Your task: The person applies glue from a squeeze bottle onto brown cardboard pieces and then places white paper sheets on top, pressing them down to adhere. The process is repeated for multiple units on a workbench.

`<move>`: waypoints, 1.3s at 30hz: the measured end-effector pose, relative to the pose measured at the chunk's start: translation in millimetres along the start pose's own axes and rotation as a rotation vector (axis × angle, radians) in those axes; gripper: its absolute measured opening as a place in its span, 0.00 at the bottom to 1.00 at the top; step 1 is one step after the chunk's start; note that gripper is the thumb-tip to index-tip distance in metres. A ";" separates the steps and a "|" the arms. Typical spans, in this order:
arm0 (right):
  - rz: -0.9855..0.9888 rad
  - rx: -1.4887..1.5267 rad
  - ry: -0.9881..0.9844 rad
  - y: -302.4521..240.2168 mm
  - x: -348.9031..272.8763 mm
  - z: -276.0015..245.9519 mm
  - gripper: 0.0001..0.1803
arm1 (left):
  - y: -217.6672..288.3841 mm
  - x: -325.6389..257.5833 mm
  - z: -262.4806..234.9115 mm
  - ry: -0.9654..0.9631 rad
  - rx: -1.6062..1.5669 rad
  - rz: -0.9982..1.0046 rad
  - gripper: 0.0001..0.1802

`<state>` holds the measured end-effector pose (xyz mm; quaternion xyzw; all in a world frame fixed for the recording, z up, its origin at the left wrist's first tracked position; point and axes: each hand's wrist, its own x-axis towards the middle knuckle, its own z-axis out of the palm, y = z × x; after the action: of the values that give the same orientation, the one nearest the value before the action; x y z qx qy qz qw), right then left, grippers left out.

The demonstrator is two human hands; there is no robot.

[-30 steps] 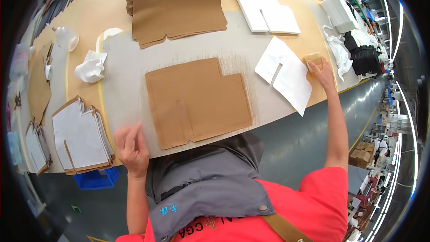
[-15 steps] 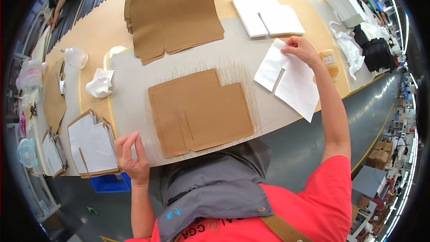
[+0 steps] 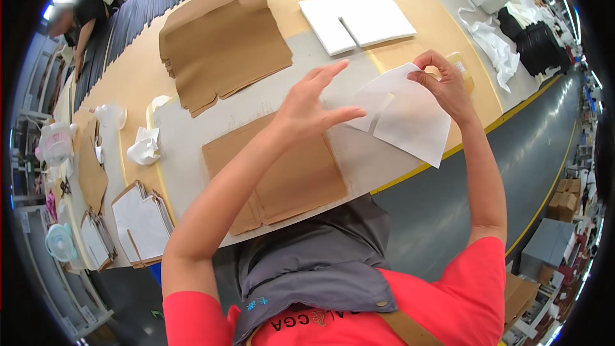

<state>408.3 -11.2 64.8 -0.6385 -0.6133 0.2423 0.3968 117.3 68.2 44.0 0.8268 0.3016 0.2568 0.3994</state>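
Note:
My right hand [image 3: 443, 84] pinches the upper corner of a thin white slotted sheet [image 3: 413, 118], which hangs tilted over the right part of the table. Fingers and thumb apart, my left hand [image 3: 317, 102] hovers just left of that sheet, with nothing in it. Below my left hand and forearm lies a flat brown panel [image 3: 301, 176], partly covered from sight by them. Beyond my hands a stack of white slotted sheets [image 3: 384, 19] rests on the table. To its left is a stack of brown panels [image 3: 227, 48] with a notched near edge.
Crumpled white paper [image 3: 144, 147] and a clear plastic bottle [image 3: 110, 116] lie at left. White-faced brown pieces [image 3: 142, 221] are piled at the near left edge. A yellowish container [image 3: 462, 70] sits behind my right hand. Another person [image 3: 86, 16] works at far left.
My left hand has swung up and right from the near left edge, across the brown panel toward the white sheet. My right hand still holds the sheet. The view has shifted slightly.

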 end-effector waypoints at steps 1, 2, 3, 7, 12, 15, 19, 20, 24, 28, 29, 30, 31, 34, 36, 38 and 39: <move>-0.029 -0.015 0.008 -3.2 -3.5 -3.0 0.11 | -0.9 12.2 12.2 -0.039 -0.033 -0.012 0.39; -0.059 -0.030 0.016 -6.6 -6.7 -5.1 0.11 | -3.6 21.4 25.6 -0.058 -0.117 0.004 0.36; -0.081 -0.048 0.024 -7.1 -11.9 -7.8 0.11 | -7.8 29.7 42.7 -0.085 -0.209 0.020 0.33; -0.116 0.001 0.070 -7.5 -34.0 -15.9 0.09 | 23.0 39.2 66.9 -0.254 -0.427 -0.074 0.22; -0.122 0.047 0.301 -9.8 -68.7 -31.8 0.17 | 66.6 34.3 40.3 -0.341 -0.515 -0.050 0.21; 0.091 0.245 0.411 -4.5 -95.4 -26.7 0.30 | 97.0 17.7 -4.8 -0.339 -0.604 -0.135 0.21; 0.136 0.676 0.252 -18.5 -100.6 26.4 0.38 | 115.2 -19.5 -56.9 -0.248 -0.752 -0.214 0.22; 0.137 0.804 0.189 -20.1 -100.2 43.3 0.37 | 115.6 -27.6 -68.0 -0.229 -0.782 -0.218 0.24; 0.394 1.201 -0.113 -37.4 -109.2 90.7 0.29 | 108.1 -74.1 -100.9 -0.043 -0.980 -0.313 0.24; 0.604 1.101 -0.181 -84.2 -125.6 126.9 0.19 | 61.5 -152.0 -108.0 0.265 -1.081 -0.556 0.22; 0.611 1.060 -0.178 -88.4 -131.7 134.3 0.18 | 48.5 -170.8 -103.6 0.334 -1.116 -0.618 0.21; 0.616 1.026 -0.186 -92.6 -135.8 141.8 0.17 | 33.5 -192.7 -100.4 0.373 -1.117 -0.657 0.20; 0.610 0.969 -0.207 -94.8 -139.4 147.1 0.16 | 20.9 -211.1 -95.9 0.412 -1.122 -0.698 0.19; 0.582 0.738 -0.258 -97.8 -144.0 149.4 0.16 | 5.6 -234.7 -75.5 0.455 -1.232 -0.693 0.19; 0.569 0.688 -0.226 -105.2 -140.6 150.7 0.17 | 5.1 -235.3 -70.8 0.464 -1.279 -0.734 0.20; 0.565 0.667 -0.204 -107.7 -134.5 154.1 0.18 | 4.1 -233.1 -68.8 0.472 -1.314 -0.765 0.21; 0.568 0.672 -0.196 -108.2 -131.2 156.0 0.19 | 2.7 -231.5 -69.2 0.474 -1.323 -0.775 0.22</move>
<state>203.1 -113.7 40.0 -0.5912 -0.3357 0.5867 0.4400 -86.8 -61.1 41.7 0.1787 0.4293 0.3940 0.7928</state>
